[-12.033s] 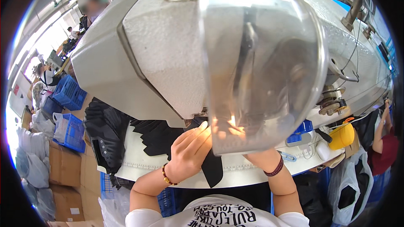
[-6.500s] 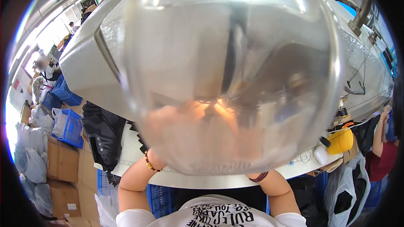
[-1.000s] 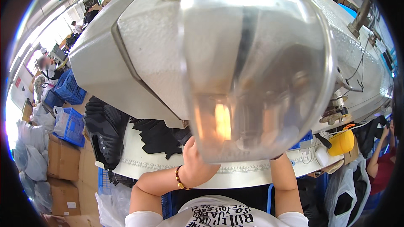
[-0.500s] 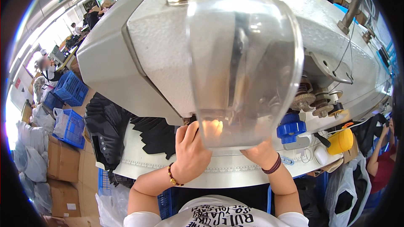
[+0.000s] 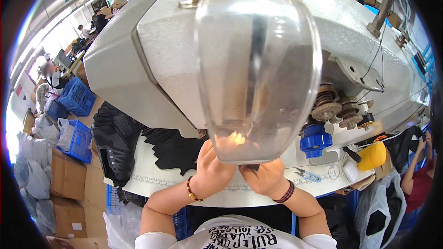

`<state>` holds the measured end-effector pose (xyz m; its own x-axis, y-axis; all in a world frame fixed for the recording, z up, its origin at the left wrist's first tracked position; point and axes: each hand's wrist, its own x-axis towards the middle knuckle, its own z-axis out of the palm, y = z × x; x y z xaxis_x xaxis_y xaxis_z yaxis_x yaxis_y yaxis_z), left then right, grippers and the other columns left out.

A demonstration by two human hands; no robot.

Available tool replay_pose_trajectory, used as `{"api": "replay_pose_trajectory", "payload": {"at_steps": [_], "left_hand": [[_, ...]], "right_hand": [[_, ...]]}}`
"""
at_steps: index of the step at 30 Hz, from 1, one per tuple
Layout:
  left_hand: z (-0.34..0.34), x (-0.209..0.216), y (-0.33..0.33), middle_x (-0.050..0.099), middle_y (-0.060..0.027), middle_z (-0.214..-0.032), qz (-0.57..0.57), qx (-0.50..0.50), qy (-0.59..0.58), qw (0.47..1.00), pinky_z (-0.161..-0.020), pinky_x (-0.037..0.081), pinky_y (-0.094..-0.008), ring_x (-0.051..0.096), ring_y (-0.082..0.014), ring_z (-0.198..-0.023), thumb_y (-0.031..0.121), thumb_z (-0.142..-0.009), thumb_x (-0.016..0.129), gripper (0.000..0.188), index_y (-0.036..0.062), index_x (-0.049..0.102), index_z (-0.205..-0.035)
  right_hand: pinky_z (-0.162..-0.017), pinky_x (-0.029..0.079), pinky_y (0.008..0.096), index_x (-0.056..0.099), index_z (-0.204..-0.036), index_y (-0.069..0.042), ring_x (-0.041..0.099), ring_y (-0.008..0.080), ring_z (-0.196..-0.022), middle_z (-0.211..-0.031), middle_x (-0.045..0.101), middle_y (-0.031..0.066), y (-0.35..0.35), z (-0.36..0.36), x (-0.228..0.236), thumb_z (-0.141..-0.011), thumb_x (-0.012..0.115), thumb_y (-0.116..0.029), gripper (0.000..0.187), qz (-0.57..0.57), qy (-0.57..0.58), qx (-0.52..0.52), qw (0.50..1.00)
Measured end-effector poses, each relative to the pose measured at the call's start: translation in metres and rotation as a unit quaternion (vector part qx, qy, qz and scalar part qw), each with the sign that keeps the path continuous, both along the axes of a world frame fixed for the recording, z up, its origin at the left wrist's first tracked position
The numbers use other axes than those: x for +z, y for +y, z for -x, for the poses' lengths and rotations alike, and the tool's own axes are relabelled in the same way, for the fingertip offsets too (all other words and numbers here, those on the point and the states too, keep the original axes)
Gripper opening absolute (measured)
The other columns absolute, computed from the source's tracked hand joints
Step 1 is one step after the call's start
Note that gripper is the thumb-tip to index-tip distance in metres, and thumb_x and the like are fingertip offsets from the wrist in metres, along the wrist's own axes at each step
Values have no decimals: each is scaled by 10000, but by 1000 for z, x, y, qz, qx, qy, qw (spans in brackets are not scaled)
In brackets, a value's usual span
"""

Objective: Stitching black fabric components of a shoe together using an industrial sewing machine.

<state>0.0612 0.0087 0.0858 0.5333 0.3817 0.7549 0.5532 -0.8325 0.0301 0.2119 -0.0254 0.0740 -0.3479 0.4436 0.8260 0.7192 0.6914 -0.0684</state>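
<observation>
A large off-white sewing machine (image 5: 170,60) fills the upper middle, with a clear plastic eye guard (image 5: 277,92) in front of it. My left hand (image 5: 213,171) is at the guard's lower left edge, its fingers bent inward and partly behind the plastic. What they hold is hidden. Close beside it my right hand (image 5: 265,178) is closed, thumb and fingers pinching a small black piece of material (image 5: 253,167) below the guard's bottom edge. A lamp glow shows through the plastic above the hands.
Black cut shoe pieces (image 5: 173,150) and stacked black shoe uppers (image 5: 117,143) lie left on the white table (image 5: 184,184). Blue thread snips (image 5: 308,175), a blue knob (image 5: 315,141) and a yellow container (image 5: 373,156) are right. Blue crates (image 5: 76,140) and cartons (image 5: 67,175) stand left.
My right hand has moved left, nearer to my left hand, and the black piece now shows in its fingers. The thread snips are now more fully uncovered. My left hand has shifted slightly.
</observation>
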Motion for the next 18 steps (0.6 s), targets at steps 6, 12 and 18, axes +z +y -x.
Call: {"api": "replay_pose_trajectory", "payload": {"at_steps": [6,12,18], "left_hand": [[11,4,8,576,-113,-1037,4,-37,8,999,-752,458,-364,564,-249,-902,38,-520,582,428,-4,607,-946],[11,16,9,536,-111,-837,21,-36,33,999,-720,434,-397,542,-281,-776,0,-479,620,295,16,556,-766],[8,23,4,580,-97,-722,146,52,-97,983,-635,450,-342,567,-269,-673,3,-639,637,190,32,581,-818]], "right_hand": [[-612,452,300,621,-806,-45,559,247,-710,-868,595,99,-2,15,-9,-636,637,-62,171,30,75,12,997],[-791,419,383,627,-902,-98,548,291,-882,-927,595,89,13,-29,8,-683,627,-111,219,202,-2,-64,977],[-835,403,392,603,-885,-71,530,316,-907,-939,590,100,28,-52,10,-684,655,-131,216,265,65,76,959]]}}
